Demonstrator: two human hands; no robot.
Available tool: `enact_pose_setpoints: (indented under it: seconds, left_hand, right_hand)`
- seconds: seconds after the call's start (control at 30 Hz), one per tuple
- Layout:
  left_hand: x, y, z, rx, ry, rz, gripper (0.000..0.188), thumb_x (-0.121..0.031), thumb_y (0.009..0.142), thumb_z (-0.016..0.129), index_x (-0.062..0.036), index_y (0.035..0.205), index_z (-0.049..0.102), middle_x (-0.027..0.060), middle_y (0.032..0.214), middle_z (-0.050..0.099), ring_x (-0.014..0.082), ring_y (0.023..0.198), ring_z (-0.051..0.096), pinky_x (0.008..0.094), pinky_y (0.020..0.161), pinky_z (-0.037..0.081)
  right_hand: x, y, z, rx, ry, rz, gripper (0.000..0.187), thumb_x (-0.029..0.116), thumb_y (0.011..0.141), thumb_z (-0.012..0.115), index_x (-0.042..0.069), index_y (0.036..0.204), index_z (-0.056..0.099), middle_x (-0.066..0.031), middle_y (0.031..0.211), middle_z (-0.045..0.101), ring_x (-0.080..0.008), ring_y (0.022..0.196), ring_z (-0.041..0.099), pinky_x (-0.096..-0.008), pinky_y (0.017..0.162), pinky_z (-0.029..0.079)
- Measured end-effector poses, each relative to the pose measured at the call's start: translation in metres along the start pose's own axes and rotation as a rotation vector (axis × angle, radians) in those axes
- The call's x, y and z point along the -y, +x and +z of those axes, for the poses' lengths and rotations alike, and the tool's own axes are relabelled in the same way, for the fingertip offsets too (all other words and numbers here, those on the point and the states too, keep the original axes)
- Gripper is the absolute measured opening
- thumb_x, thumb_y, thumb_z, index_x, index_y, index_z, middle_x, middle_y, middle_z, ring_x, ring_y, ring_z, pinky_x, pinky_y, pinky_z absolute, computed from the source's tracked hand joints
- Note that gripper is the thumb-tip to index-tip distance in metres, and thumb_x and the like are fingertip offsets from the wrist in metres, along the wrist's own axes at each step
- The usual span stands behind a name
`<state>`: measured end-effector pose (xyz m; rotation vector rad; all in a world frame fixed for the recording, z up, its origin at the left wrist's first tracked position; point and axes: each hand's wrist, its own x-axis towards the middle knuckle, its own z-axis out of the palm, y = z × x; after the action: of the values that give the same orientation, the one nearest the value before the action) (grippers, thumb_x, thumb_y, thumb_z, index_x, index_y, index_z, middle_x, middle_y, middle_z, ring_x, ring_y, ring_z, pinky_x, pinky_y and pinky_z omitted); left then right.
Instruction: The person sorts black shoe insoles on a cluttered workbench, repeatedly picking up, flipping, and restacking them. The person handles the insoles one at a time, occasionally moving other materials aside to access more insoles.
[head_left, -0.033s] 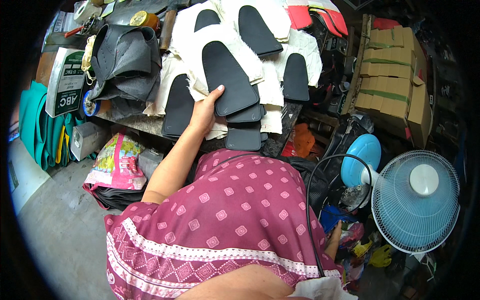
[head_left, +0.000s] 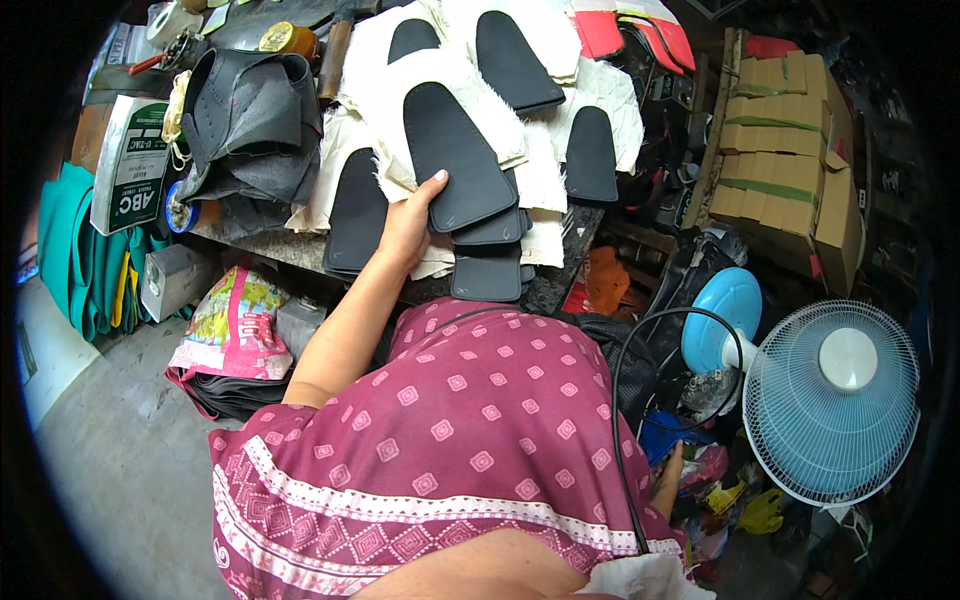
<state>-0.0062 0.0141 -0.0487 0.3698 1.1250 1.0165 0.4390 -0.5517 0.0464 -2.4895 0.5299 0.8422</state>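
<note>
My left hand [head_left: 406, 232] is closed on a flat black tapered piece [head_left: 452, 155], thumb on top near its wide end and fingers out of sight underneath. Stitch marks run along its edge, and frayed white cloth [head_left: 396, 178] lies under it. More such black pieces, one with a rounded top [head_left: 592, 158] at the right and a stack [head_left: 354, 215] at the left, lie about it on white cloth. Low on the right, beside my dress, my right hand [head_left: 670, 476] is by a blue plastic thing [head_left: 662, 436]; its fingers are mostly hidden.
Dark grey sheet scraps [head_left: 252, 120] and a green-and-white can [head_left: 130, 165] stand left on the workbench. A blue fan [head_left: 830, 400] and a black cable [head_left: 618, 400] are at the right, below stacked cardboard boxes [head_left: 770, 150]. A pink printed bag [head_left: 240, 325] sits on the floor.
</note>
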Motion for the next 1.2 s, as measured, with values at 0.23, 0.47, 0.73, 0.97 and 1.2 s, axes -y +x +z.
enact_pose_setpoints:
  seconds: [0.23, 0.47, 0.73, 0.97, 1.2]
  left_hand:
    - [0.003, 0.001, -0.003, 0.012, -0.006, -0.038, 0.047, -0.017, 0.088, 0.068, 0.0086, 0.123, 0.05, 0.0165, 0.11, 0.063, 0.0237, 0.096, 0.064, 0.0345, 0.087, 0.053]
    - [0.002, 0.001, -0.004, 0.01, 0.007, -0.051, 0.048, -0.019, 0.088, 0.068, 0.0078, 0.124, 0.05, 0.0155, 0.11, 0.063, 0.023, 0.095, 0.064, 0.0353, 0.086, 0.054]
    - [-0.001, 0.0, -0.002, 0.027, 0.04, -0.028, 0.048, -0.02, 0.089, 0.067, 0.0094, 0.123, 0.051, 0.0159, 0.112, 0.063, 0.0221, 0.098, 0.063, 0.0333, 0.088, 0.052]
    - [0.001, -0.001, -0.004, 0.034, 0.022, -0.086, 0.05, -0.024, 0.089, 0.068, 0.0123, 0.12, 0.053, 0.0176, 0.112, 0.063, 0.0228, 0.098, 0.063, 0.0335, 0.089, 0.051]
    - [-0.001, -0.002, -0.001, 0.032, 0.057, 0.023, 0.056, -0.021, 0.086, 0.07, 0.0079, 0.128, 0.048, 0.0149, 0.114, 0.062, 0.0231, 0.1, 0.061, 0.0349, 0.089, 0.051]
  right_hand:
    - [0.059, 0.024, 0.032, -0.469, 0.256, -0.217, 0.044, 0.048, 0.09, 0.059, 0.006, 0.084, 0.069, -0.0054, 0.061, 0.064, -0.0246, 0.054, 0.062, -0.0344, 0.055, 0.048]
    - [0.051, 0.019, 0.038, -0.361, 0.094, -0.327, 0.044, 0.048, 0.09, 0.059, 0.005, 0.084, 0.069, -0.0061, 0.061, 0.064, -0.0251, 0.055, 0.062, -0.0346, 0.055, 0.048]
    - [0.031, -0.003, 0.022, -0.331, -0.12, -0.414, 0.043, 0.047, 0.09, 0.059, 0.005, 0.084, 0.069, -0.0068, 0.062, 0.065, -0.0256, 0.055, 0.062, -0.0347, 0.056, 0.048]
    - [0.044, -0.018, 0.05, -0.262, -0.215, -0.513, 0.043, 0.046, 0.09, 0.06, 0.005, 0.085, 0.069, -0.0074, 0.062, 0.065, -0.026, 0.056, 0.062, -0.0349, 0.056, 0.049]
    - [0.079, -0.018, 0.102, -0.175, -0.288, -0.613, 0.042, 0.045, 0.089, 0.06, 0.004, 0.085, 0.069, -0.0081, 0.063, 0.065, -0.0265, 0.056, 0.063, -0.035, 0.056, 0.049]
